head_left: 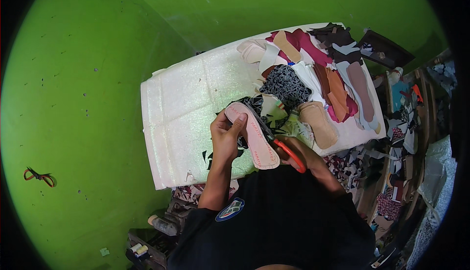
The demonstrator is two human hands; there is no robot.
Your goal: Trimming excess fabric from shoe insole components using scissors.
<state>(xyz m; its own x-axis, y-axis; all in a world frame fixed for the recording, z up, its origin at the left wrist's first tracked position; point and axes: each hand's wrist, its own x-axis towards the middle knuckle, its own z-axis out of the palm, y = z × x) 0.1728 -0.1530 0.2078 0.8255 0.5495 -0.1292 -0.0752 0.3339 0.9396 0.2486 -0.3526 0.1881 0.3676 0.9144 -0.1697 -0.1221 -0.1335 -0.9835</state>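
My left hand (225, 135) grips a pale pink shoe insole (255, 140) by its upper end, thumb lying on its face. Red printing and a stitched-looking line near the edge mark the insole. Black patterned material (252, 104) shows behind it. In my right hand (306, 153) is a pair of scissors (290, 153) with orange handles, its dark blades running along the insole's right edge. How far apart the blades are, I cannot tell. The insole partly hides my right fingers. Small black scraps (208, 158) lie on the table below my left hand.
The white-covered table (171, 98) carries a black-and-white patterned piece (286, 85), tan insoles (318, 125) and coloured material pieces (313, 44) on its right. A dark tray (387, 49) sits beyond its right corner. Scraps (347, 169) pile up below its right edge. Green walls stand behind and left.
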